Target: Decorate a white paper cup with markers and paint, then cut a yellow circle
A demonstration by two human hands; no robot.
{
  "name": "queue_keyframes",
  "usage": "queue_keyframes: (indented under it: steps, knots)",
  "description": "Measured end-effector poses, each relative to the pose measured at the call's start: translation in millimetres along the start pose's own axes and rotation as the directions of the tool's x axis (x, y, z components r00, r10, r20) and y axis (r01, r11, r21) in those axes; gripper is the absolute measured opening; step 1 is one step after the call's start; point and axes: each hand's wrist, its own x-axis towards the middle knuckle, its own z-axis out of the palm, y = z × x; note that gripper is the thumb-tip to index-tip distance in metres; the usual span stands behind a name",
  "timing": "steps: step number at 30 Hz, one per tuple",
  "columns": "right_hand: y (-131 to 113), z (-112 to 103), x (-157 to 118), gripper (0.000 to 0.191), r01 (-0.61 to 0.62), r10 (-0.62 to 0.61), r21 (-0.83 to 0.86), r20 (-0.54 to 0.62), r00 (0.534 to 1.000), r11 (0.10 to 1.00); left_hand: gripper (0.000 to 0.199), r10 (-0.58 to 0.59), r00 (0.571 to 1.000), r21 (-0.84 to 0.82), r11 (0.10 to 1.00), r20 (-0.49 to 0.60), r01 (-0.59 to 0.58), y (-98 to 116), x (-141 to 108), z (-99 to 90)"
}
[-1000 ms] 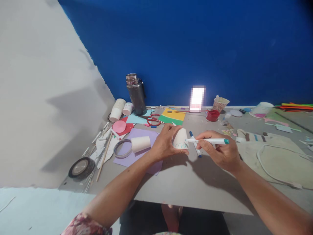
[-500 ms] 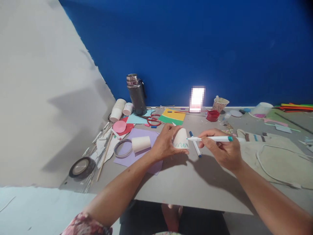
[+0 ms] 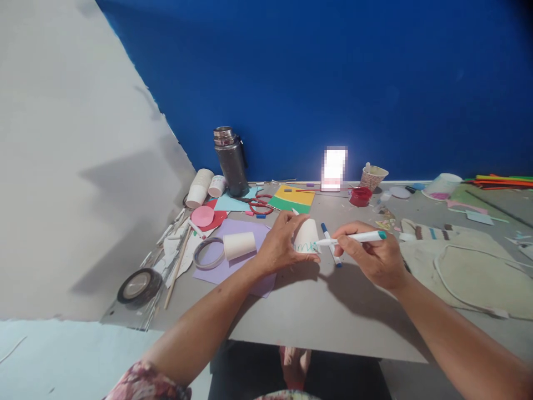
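Observation:
My left hand (image 3: 285,241) is closed around a white paper cup (image 3: 307,233), held upside down with its wide rim low. Green wavy pen strokes run along the cup near that rim. In my right hand (image 3: 370,253) is a white felt-tip marker (image 3: 361,237) with a green end, its tip at the cup's right side over the strokes. Beneath the marker a blue-capped marker (image 3: 325,229) lies on the table. Another white paper cup (image 3: 239,245) rests on its side on purple paper (image 3: 233,278), touching a roll of tape (image 3: 209,253).
Scissors with red handles (image 3: 261,208), a dark steel flask (image 3: 231,169) and stacked paper cups (image 3: 200,188) stand or lie at the back left. A black tape roll (image 3: 139,286) sits near the left edge. Right of my hand lies a cream cloth bag (image 3: 470,275).
My right hand has brought the marker's tip lower and slightly left on the cup, and the marker tilts more. More green strokes show near the rim's right side. The left hand keeps its hold.

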Motion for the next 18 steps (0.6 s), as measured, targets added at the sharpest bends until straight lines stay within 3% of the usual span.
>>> queue_keyframes:
  steps: [3,6,8,13,18]
  knots:
    - [5,1,0,0.019,0.027,-0.035,-0.052,-0.148,0.988,0.998,0.101,0.006,1.000,0.003,1.000,-0.002,-0.006,-2,1,1.4]
    - [9,3,3,0.019,0.014,-0.040,-0.133,-0.193,0.980,0.991,0.111,0.008,1.000,-0.009,1.000,-0.024,-0.008,-2,0,2.8]
    - [13,4,7,0.028,0.002,-0.027,-0.182,-0.131,0.991,0.983,0.121,0.003,0.999,-0.031,1.000,-0.040,-0.004,-1,-1,2.9]
    - [23,2,10,0.081,0.030,0.023,-0.352,0.146,0.989,0.936,0.125,-0.010,1.000,-0.042,0.999,-0.016,0.009,4,-2,2.5]
    - [29,2,9,0.083,0.111,-0.003,-0.391,0.269,0.963,0.914,0.123,0.038,0.999,-0.008,0.999,-0.037,-0.038,4,-2,5.0]
